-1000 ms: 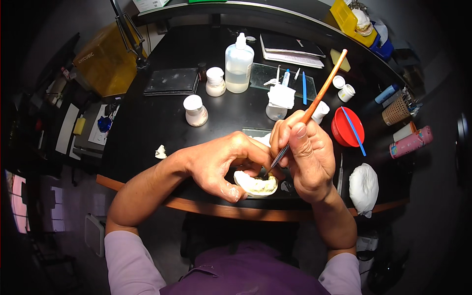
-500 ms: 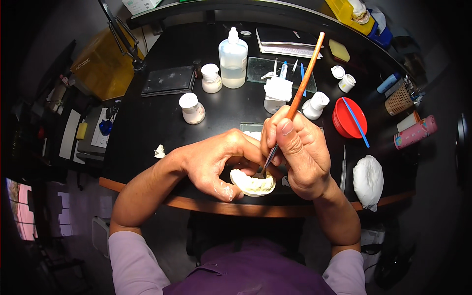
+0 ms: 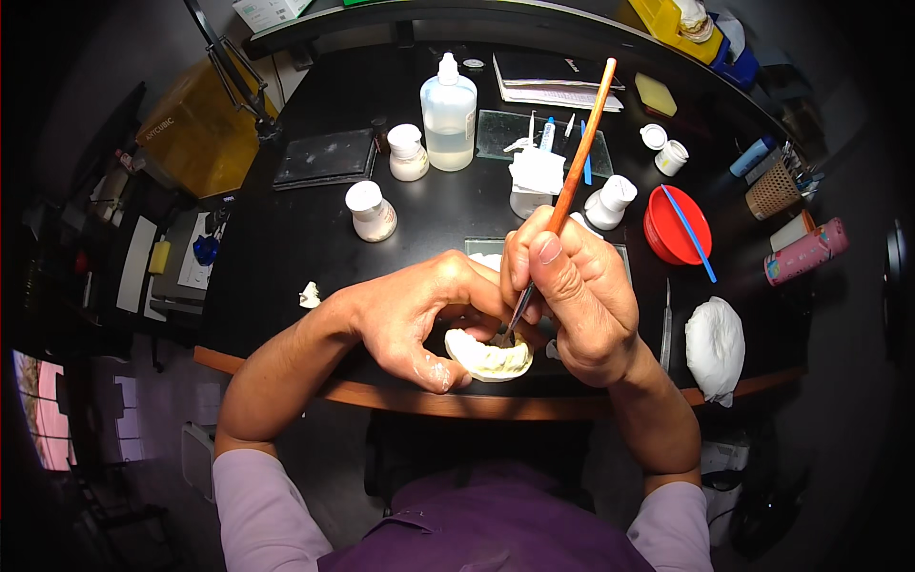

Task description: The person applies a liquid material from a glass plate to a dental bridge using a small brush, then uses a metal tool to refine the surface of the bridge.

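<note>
My left hand is curled around a pale dental plaster cast, thumb underneath and fingers over the far side, holding it just above the near edge of the black table. The cast looks rigid and chalky; I judge it light but brittle, so best gripped at the thick base, not the tooth ridge. My right hand pinches a thin brush with an orange-brown handle like a pen, closed tight on it, tip touching the cast's upper surface between both hands. The handle slants up and away toward a white squeeze bottle. A red bowl sits well to the right, small white jars lie behind.
</note>
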`<state>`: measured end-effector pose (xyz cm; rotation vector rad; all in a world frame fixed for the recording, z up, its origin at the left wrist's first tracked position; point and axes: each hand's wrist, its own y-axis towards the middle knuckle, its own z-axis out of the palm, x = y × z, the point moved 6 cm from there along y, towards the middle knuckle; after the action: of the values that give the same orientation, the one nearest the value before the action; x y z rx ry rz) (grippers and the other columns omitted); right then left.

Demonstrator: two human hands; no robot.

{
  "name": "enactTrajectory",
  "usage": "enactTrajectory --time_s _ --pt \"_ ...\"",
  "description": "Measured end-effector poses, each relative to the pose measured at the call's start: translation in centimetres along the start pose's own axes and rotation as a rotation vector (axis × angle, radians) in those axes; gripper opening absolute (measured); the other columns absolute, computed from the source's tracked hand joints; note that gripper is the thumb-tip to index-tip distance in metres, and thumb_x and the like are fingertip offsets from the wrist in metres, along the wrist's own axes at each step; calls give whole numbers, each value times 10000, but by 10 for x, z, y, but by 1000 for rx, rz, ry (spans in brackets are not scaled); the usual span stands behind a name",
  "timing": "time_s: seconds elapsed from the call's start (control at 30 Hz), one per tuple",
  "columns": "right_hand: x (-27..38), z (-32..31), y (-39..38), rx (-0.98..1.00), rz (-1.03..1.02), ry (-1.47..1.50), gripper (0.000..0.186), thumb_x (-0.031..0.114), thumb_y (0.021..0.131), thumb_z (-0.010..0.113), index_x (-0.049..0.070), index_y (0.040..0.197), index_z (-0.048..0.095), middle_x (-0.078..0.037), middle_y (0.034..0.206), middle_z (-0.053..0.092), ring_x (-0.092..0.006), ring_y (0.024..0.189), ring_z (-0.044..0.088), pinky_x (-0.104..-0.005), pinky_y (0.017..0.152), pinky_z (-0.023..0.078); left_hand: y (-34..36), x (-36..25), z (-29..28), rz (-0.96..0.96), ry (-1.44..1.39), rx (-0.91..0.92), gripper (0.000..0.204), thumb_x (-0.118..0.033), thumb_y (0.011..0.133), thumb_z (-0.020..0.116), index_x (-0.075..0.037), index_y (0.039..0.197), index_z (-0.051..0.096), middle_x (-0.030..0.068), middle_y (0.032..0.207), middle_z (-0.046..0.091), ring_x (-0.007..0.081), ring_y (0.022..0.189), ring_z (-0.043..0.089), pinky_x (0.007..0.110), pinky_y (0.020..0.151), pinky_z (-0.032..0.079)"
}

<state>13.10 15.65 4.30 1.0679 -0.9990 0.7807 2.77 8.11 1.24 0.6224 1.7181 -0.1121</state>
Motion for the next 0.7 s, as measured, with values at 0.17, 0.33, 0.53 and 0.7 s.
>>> enactTrajectory --time_s 0.17,0.33,0.53,0.7 --pt "-1 0 0 10 1 13 320 277 1151 438 58 947 552 48 664 478 -6 561 404 -195 511 345 0 -1 0 8 9 -4 595 -224 623 742 95 1122 682 92 893 594 156 718 543 299 616 452" --pt "-1 0 -2 25 27 33 320 279 1151 437 56 953 552 43 678 487 -6 569 410 -195 521 367 2 -6 0 29 54 -9 567 -271 629 742 84 1065 673 95 874 593 179 723 548 321 638 459" --pt "2 1 -1 23 -14 -20 329 280 1150 437 55 948 564 32 712 511 -8 604 452 -189 555 417 2 -6 0 -37 30 -13 536 -307 635 744 69 1010 674 101 855 605 208 739 571 331 662 461" --pt "0 0 -1 30 -4 -4 338 291 1148 442 52 946 568 27 712 517 -11 610 463 -191 557 422 1 -6 1 -16 32 -19 530 -312 642 741 68 1005 675 102 852 606 214 743 574 340 671 467"
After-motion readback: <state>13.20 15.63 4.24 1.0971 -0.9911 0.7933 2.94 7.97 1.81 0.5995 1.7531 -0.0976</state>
